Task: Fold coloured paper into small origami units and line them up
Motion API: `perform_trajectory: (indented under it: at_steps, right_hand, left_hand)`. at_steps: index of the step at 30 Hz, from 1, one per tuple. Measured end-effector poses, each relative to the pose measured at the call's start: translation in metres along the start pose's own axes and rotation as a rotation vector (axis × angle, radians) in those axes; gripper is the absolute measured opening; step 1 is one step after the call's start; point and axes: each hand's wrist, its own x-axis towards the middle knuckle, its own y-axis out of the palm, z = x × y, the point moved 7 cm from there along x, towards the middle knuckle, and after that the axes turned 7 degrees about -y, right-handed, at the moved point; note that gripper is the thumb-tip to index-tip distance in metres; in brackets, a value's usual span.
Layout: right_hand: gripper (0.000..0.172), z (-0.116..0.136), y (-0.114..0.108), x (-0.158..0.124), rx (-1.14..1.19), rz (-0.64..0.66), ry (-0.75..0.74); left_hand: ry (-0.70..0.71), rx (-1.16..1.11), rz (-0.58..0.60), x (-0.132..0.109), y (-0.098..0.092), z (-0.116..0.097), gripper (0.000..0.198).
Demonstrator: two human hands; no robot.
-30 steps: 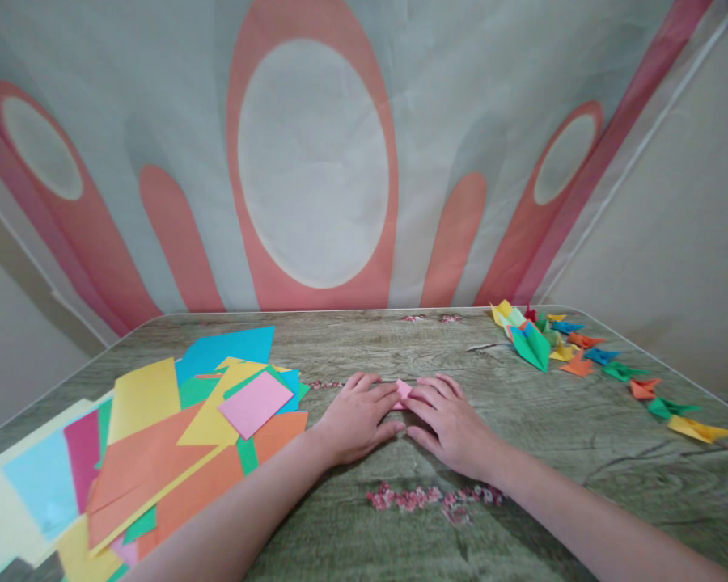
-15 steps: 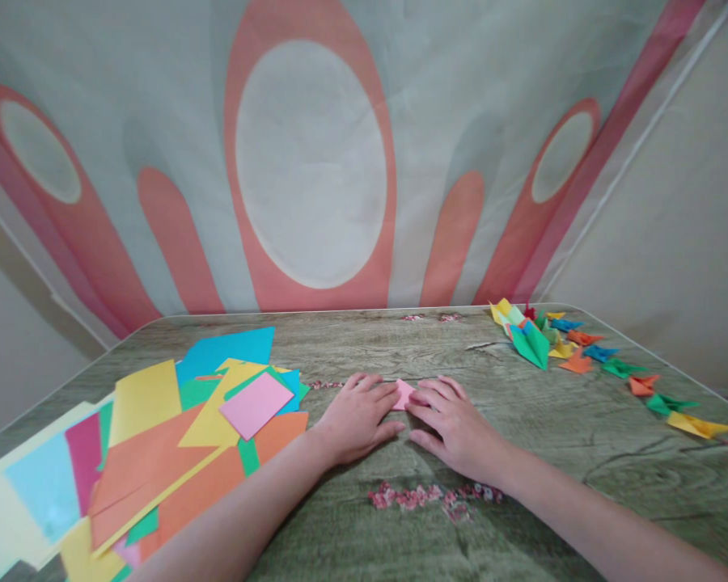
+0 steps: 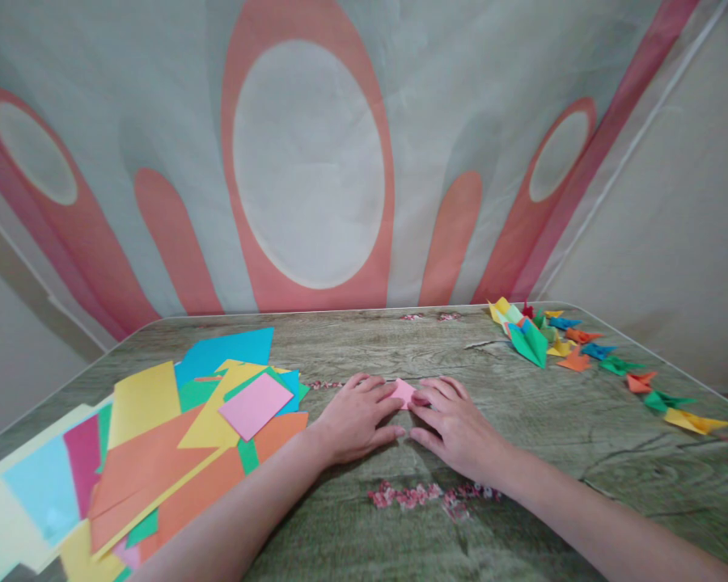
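A small folded piece of pink paper (image 3: 404, 393) lies on the table between my two hands. My left hand (image 3: 359, 416) rests at its left side, palm down, its fingertips on the paper's edge. From the right, my right hand (image 3: 452, 420) touches the other edge with its fingertips. Both hands have their fingers spread and lying fairly flat, with the thumbs lower down and close to each other. The fingertips cover the paper's left and right corners.
Coloured sheets (image 3: 151, 461) are heaped on the left of the wood-patterned table (image 3: 364, 343), a pink sheet (image 3: 256, 406) on top. Folded paper figures (image 3: 598, 350) run along the right edge beside a green folded piece (image 3: 529, 343). A printed cloth (image 3: 309, 162) hangs behind.
My hands have barely moved. Slightly more of the small pink paper shows between my fingertips, and the view has shifted a little.
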Motion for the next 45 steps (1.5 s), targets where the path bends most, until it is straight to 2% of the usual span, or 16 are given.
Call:
perform_trajectory:
  at_steps: [15,20,23,29,38,45]
  right_hand:
    - [0.026,-0.015,-0.014,-0.011,-0.193,0.014,0.067]
    - [0.016,-0.014,-0.012,-0.008,-0.195,-0.012,0.056]
    - [0.018,-0.014,-0.008,-0.006,-0.17,-0.051,0.038]
    - [0.025,-0.009,0.004,-0.003,-0.105,-0.034,-0.066]
    - [0.025,-0.004,0.004,-0.001,-0.134,-0.007,-0.057]
    - [0.023,-0.003,0.001,-0.001,-0.148,0.004,-0.057]
  left_hand:
    - [-0.002,-0.004,0.012,0.0,0.002,0.001,0.04]
    - [-0.001,0.003,0.007,-0.001,0.002,0.001,0.042]
    - [-0.001,0.01,0.003,-0.001,0.0,0.0,0.043]
    - [0.001,0.027,0.004,-0.001,-0.002,-0.002,0.046]
    - [0.024,0.053,-0.003,-0.003,0.002,-0.004,0.054]
    - [0.011,0.075,-0.003,-0.002,-0.001,-0.003,0.05]
